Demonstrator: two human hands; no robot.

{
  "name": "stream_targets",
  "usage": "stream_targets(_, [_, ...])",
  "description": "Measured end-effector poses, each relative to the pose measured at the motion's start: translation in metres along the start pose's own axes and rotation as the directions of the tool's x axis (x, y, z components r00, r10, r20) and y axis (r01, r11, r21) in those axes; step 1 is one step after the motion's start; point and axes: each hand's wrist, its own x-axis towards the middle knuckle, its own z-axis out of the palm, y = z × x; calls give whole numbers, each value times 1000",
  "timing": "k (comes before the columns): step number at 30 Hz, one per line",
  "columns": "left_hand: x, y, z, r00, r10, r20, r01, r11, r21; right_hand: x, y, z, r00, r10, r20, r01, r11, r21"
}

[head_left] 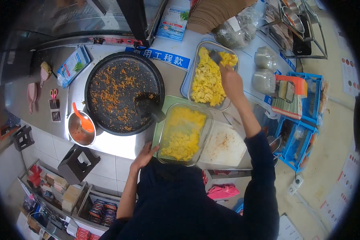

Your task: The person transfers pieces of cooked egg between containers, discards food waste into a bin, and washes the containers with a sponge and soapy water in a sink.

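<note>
My right hand (231,82) is closed around a spatula (215,56), its grey blade down in the yellow scrambled egg (206,78) at the far end of a clear rectangular container (229,105). Nearer to me, a second clear container (204,141) also holds scrambled egg, its far part hazy. It sits on a green board (157,135). My left hand (143,157) grips this container's near left corner, some fingers hidden. A big round black pan (93,116) stands to the left, brown crumbs scattered over its bottom and a black scraper (150,108) lying across its right side.
A metal bowl (80,141) with an orange spoon (84,121) stands left of my left hand. Under my right forearm lie a stained white cutting board (224,149) and a knife (233,121). Blue baskets (296,154) and clear plastic tubs (265,80) stand to the right.
</note>
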Motion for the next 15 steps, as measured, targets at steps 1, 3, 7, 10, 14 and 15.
stream_targets(1, [2,-3,0,1000,0,9,0,1000,17,17,4,2,995,1,-96,-2,1000,-9])
stream_targets(3, [5,3,2,999,12,32,-13,999,45,39,24,23,983,-80,-166,69,995,-70])
stream_targets(7, [0,2,6,1000,26,-7,-26,1000,-14,25,20,50,978,-209,18,204,925,-320])
stream_targets(10, [-4,4,4,998,50,-46,-52,998,-43,-13,22,49,963,-268,-3,252,911,-326])
stream_targets(14, [-2,-1,0,1000,7,-24,-10,995,-95,-55,28,40,985,-161,69,169,975,-143])
stream_targets(15, [-1,-1,1,1000,7,-18,-9,995,-98,-65,27,29,993,-99,60,102,993,-53])
